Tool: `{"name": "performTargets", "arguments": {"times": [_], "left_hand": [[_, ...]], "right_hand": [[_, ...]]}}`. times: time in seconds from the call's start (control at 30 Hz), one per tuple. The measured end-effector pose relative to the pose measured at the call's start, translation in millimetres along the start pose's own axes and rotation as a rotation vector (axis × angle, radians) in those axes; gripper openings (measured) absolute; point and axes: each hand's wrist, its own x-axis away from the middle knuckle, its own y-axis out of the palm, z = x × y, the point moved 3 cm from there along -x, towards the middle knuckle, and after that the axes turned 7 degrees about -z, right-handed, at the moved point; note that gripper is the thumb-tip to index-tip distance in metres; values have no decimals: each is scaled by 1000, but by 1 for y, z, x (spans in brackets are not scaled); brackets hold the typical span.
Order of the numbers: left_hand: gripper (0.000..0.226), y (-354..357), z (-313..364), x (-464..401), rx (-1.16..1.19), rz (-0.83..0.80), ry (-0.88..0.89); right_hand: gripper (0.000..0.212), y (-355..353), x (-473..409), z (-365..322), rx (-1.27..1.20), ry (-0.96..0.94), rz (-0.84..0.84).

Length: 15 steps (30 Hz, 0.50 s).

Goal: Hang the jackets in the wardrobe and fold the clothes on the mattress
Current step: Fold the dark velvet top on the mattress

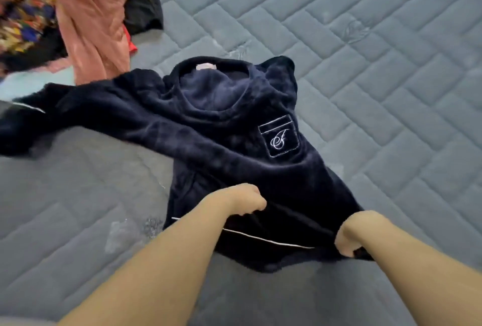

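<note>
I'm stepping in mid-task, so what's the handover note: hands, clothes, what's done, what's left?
Left hand: grips the navy top at its hem.
Right hand: grips the same hem, further right.
Navy top: front up on the mattress, one sleeve stretched out to the left, not yet folded.
Pile of unfolded clothes at the far left: a pink garment, a patterned one, dark and red ones.
Done: top laid out.
Left: fold the top, then the pile. No wardrobe or jackets in view.
</note>
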Motion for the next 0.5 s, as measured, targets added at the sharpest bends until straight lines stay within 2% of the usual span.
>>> {"name": "performTargets", "arguments": {"times": [0.07,0.13,0.2,0.3,0.37,0.43,0.5], "left_hand": [[30,-11,-38,10,-107,348,-131],[41,-19,-77,25,-112,672,-289],[51,-19,-102,32,42,772,-396],[59,-12,-110,18,173,778,-342],[47,-11,-111,14,228,749,-280],[28,-5,-116,19,338,496,-280],[25,15,-129,34,501,74,-346]], "right_hand": [[22,-4,5,-14,-134,-133,130],[28,-22,10,-37,-234,-282,359],[33,-40,17,-66,-258,-396,547],[42,-62,30,-110,-218,-480,721],[45,-71,38,-132,-169,-491,786],[45,-80,42,-145,-147,-472,847],[43,-87,43,-152,-146,-432,864]]}}
